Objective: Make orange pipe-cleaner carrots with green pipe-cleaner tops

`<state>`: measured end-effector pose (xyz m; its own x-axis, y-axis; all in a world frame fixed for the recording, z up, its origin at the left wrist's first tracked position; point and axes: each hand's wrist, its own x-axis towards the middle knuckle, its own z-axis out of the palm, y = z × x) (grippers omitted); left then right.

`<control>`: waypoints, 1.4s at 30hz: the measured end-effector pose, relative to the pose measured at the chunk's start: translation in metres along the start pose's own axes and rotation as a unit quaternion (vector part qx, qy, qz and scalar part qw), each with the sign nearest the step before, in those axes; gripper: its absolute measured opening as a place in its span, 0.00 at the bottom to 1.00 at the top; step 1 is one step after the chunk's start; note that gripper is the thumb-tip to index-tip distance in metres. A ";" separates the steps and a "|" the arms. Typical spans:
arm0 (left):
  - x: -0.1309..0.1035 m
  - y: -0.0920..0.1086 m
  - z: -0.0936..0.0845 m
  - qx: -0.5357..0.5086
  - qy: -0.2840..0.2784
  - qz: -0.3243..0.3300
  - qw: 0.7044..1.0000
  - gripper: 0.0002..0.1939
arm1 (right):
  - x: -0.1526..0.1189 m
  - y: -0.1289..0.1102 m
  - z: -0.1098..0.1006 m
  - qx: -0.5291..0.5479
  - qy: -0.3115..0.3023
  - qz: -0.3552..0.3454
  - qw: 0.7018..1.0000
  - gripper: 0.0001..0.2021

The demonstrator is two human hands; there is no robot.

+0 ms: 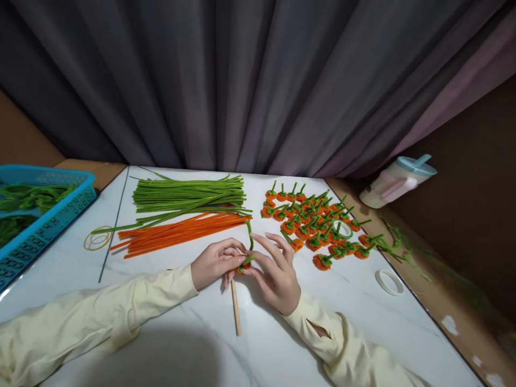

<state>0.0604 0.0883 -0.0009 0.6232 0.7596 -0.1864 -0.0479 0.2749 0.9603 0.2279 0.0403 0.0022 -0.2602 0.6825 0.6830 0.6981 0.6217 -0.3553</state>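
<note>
My left hand (217,262) pinches a small orange pipe-cleaner pumpkin (242,269) with a green top, mostly hidden by the fingers. A green pipe-cleaner end (249,234) rises from it. On its right side, my right hand (277,271) has thumb and index finger at the pumpkin, the other fingers raised and spread. A wooden stick (236,312) lies on the table just below the hands. Beyond the left hand lie a bundle of orange pipe cleaners (177,235) and a larger bundle of green pipe cleaners (187,194).
Several finished orange pumpkins (322,262) with green stems stand at the right, around a tape roll (342,229). Another white roll (389,282) lies nearer the edge. A blue basket (48,226) holds green pieces at left, beside rubber bands (98,238). A lidded cup (397,181) stands back right.
</note>
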 end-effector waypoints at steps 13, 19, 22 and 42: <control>-0.004 0.007 0.001 -0.020 -0.006 0.010 1.000 0.22 | -0.004 0.003 0.005 -0.187 0.039 -0.076 0.979 0.03; -0.003 0.000 0.002 0.007 0.037 0.048 0.998 0.18 | -0.008 0.009 0.006 -0.202 0.003 -0.119 0.972 0.03; -0.002 -0.005 0.001 0.047 0.059 0.083 0.994 0.15 | -0.011 0.009 0.007 -0.203 -0.012 -0.126 0.971 0.04; 0.002 -0.001 -0.001 0.327 0.045 0.211 0.920 0.11 | -0.005 -0.017 0.002 0.067 -0.110 0.087 0.988 0.07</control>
<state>0.0611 0.0899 -0.0024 0.5884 0.7709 0.2437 0.2277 -0.4472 0.8650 0.2159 0.0270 0.0029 -0.2938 0.8414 0.4537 0.6550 0.5229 -0.5456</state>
